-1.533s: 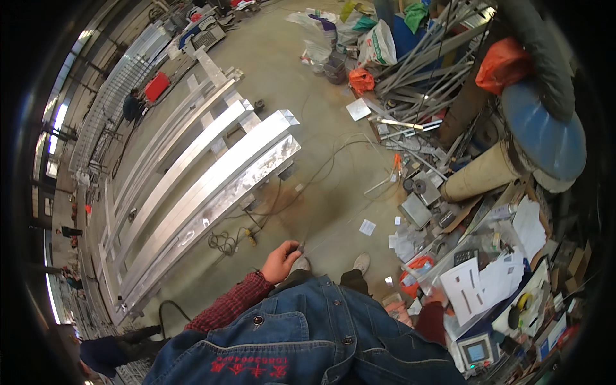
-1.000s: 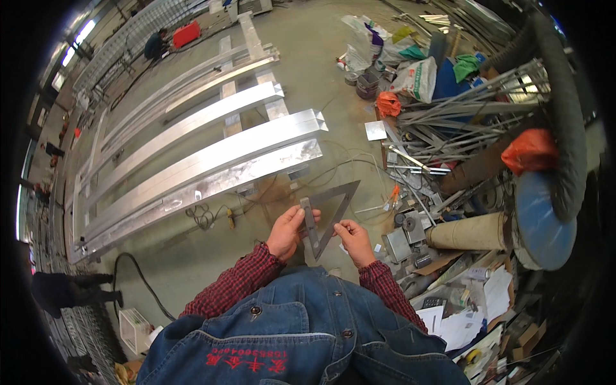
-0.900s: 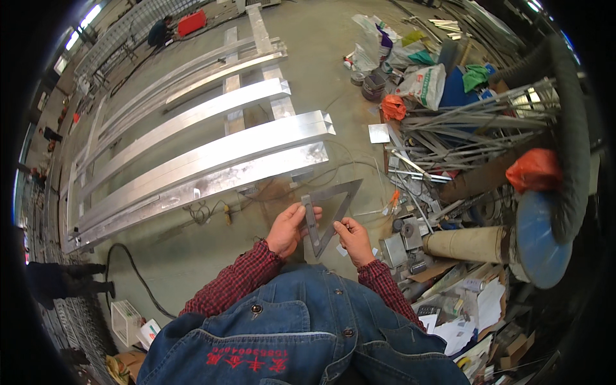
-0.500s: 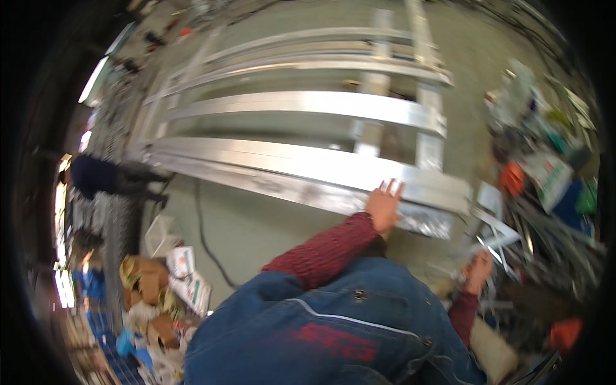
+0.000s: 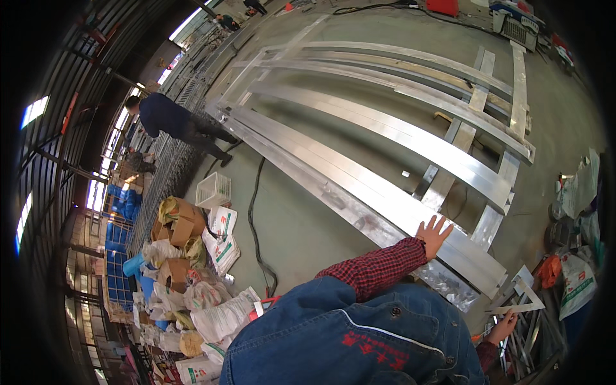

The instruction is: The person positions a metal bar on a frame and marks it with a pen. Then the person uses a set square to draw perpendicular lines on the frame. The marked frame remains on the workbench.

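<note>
My left hand (image 5: 435,239) lies flat with fingers spread on the near end of a long, shiny metal beam (image 5: 359,183). A metal set square (image 5: 530,299), triangular with an open middle, is at the beam's right end. Its lower edge is gripped between the fingers of my right hand (image 5: 502,327). Under the beam's near side runs a lower metal ledge with a scuffed, crinkled surface (image 5: 449,287). Beyond it, a second wide beam (image 5: 385,138) rests across the crosspieces of the same frame.
Thin metal offcuts (image 5: 545,340) and plastic bags (image 5: 579,282) are heaped at the right. Left of me are cardboard boxes (image 5: 183,218), white sacks (image 5: 224,314), a white crate (image 5: 213,190) and a black cable (image 5: 255,224). Another person (image 5: 163,119) stands at the far left.
My view has swung, bringing more of the hall at left into sight. My left hand stays on the beam; my right still holds the set square, now closer to the beam's end.
</note>
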The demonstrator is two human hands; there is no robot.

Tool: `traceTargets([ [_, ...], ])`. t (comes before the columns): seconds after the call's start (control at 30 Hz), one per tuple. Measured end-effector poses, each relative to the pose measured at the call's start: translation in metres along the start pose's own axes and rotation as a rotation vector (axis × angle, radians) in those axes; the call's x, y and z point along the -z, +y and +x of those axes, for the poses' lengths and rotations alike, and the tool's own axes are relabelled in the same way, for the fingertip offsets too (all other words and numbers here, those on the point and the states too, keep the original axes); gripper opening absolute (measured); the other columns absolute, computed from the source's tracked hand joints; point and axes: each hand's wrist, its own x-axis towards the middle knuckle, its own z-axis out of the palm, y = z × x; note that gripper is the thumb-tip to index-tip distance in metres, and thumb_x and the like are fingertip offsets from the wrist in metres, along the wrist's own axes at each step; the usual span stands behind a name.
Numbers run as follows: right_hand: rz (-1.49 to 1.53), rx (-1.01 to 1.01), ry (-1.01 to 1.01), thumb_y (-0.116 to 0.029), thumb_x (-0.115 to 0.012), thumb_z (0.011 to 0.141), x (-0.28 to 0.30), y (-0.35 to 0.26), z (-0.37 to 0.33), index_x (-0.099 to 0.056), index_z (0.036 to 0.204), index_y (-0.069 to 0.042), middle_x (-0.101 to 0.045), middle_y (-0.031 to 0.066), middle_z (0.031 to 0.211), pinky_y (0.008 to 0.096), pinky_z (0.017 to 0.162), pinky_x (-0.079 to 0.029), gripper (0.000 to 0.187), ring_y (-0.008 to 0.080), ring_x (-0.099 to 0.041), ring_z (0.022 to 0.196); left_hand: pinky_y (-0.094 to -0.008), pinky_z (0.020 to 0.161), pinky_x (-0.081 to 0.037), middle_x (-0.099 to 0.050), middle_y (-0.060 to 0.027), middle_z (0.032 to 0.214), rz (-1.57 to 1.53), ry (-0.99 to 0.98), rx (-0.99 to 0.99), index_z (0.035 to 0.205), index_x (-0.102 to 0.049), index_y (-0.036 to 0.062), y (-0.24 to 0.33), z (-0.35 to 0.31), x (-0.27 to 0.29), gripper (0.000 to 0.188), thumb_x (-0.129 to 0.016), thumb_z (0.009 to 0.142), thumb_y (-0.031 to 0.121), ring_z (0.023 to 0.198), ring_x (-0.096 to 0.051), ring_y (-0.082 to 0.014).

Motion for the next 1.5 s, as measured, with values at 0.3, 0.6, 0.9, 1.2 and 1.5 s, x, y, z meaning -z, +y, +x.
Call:
traceTargets([
  [0.3, -0.412, 0.15, 0.002, -0.046, -0.062, 0.118, 0.014, 0.051, 0.006, -0.074, 0.128, 0.002, -0.077, 0.016, 0.117, 0.0441, 0.104, -0.056, 0.05, 0.0306, -0.071, 0.11, -0.0616, 0.127, -0.045, -0.048, -0.0293, 0.174, 0.244, 0.255, -0.133, 0.173, -0.046, 0.0117, -0.004, -0.006, -0.024, 0.115, -0.1, 0.076, 0.038, 0.162, -0.042, -0.0544],
  [0.6, -0.115, 0.068, 0.058, -0.028, -0.075, 0.112, -0.04, -0.058, -0.034, -0.074, 0.122, 0.005, -0.072, 0.0068, 0.093, 0.0343, 0.076, -0.052, 0.034, 0.0147, -0.063, 0.083, -0.0598, 0.135, -0.037, -0.027, -0.0174, 0.189, 0.265, -0.047, -0.083, 0.182, -0.028, 0.0184, 0.052, 0.002, 0.031, 0.125, -0.102, 0.082, 0.036, 0.173, -0.029, -0.0451],
  [0.9, -0.23, 0.17, 0.099, -0.026, -0.073, 0.111, -0.061, -0.076, -0.028, -0.072, 0.109, 0.0, -0.07, 0.0109, 0.084, 0.0404, 0.072, -0.052, 0.026, 0.021, -0.065, 0.075, -0.0577, 0.131, -0.044, -0.034, -0.0173, 0.186, 0.206, -0.095, -0.13, 0.18, -0.028, 0.0163, 0.039, 0.021, 0.027, 0.136, -0.108, 0.073, 0.038, 0.171, -0.034, -0.0444],
  [1.2, -0.263, 0.135, 0.061, -0.027, -0.073, 0.112, -0.064, -0.075, -0.026, -0.073, 0.112, 0.0, -0.07, 0.0101, 0.085, 0.0392, 0.073, -0.052, 0.027, 0.0211, -0.065, 0.077, -0.0569, 0.126, -0.052, -0.042, -0.0181, 0.18, 0.182, -0.075, -0.167, 0.178, -0.033, 0.016, 0.034, 0.023, 0.026, 0.135, -0.108, 0.069, 0.039, 0.167, -0.04, -0.0457],
  [1.5, -0.295, 0.151, 0.101, -0.029, -0.073, 0.112, -0.061, -0.072, -0.019, -0.074, 0.116, -0.001, -0.076, 0.0171, 0.093, 0.0435, 0.079, -0.057, 0.028, 0.0314, -0.073, 0.082, -0.0567, 0.126, -0.052, -0.04, -0.0201, 0.18, 0.218, -0.093, -0.213, 0.18, -0.029, 0.0189, 0.035, 0.022, 0.034, 0.139, -0.109, 0.067, 0.039, 0.167, -0.04, -0.0468],
])
